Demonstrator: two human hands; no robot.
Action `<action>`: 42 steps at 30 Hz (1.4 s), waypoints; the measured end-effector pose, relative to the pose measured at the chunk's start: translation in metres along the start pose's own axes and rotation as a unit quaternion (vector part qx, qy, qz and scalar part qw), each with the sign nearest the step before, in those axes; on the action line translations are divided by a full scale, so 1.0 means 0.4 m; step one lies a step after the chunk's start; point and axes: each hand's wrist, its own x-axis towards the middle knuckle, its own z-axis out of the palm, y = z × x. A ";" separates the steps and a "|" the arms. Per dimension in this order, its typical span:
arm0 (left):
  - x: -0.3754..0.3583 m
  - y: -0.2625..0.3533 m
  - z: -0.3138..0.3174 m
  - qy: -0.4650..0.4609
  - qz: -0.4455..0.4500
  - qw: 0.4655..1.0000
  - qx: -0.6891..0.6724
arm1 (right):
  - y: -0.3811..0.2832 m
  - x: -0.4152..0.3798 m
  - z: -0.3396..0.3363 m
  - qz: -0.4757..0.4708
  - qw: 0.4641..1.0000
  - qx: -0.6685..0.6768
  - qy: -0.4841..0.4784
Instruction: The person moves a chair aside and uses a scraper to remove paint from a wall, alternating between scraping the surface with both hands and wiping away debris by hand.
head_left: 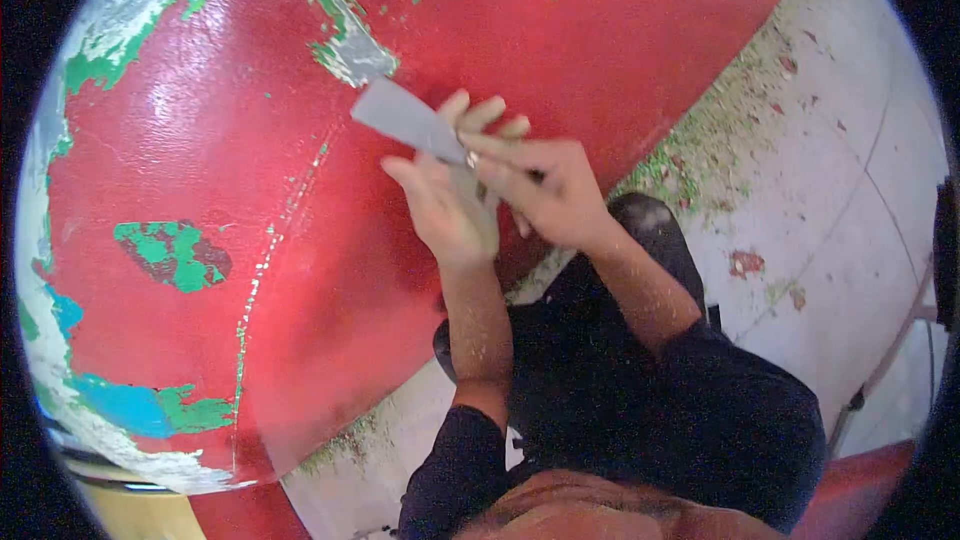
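In the head view, my right hand (550, 185) is closed around the handle end of a paint scraper (402, 118). Its wide, flat grey blade points up and left, and my fingers hide most of the handle. My left hand (447, 210) is open just beneath, thumb out to the side and fingers stretched, with the scraper passing over its palm and fingers. Behind both hands curves a large red-painted surface (360, 270). Just beyond the blade tip, a stripped grey patch (360, 48) edged with green shows on it.
More peeled spots mark the red surface: a green patch (175, 255) at left and a blue patch (125, 405) lower down. A line of chipped paint (262, 265) runs along it. Paint flakes (690, 160) litter the pale tiled floor (840, 190) along its right edge.
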 end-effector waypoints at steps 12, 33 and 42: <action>0.137 0.084 0.022 0.001 0.014 1.000 -0.002 | -0.054 0.059 0.052 -0.167 0.962 -0.202 0.077; 0.202 0.131 0.021 -0.047 -0.048 0.996 -0.056 | -0.096 0.108 0.055 -0.190 0.939 -0.278 0.065; 0.157 0.087 0.033 0.003 -0.021 0.999 0.041 | -0.110 0.061 0.040 -0.173 0.930 -0.316 0.072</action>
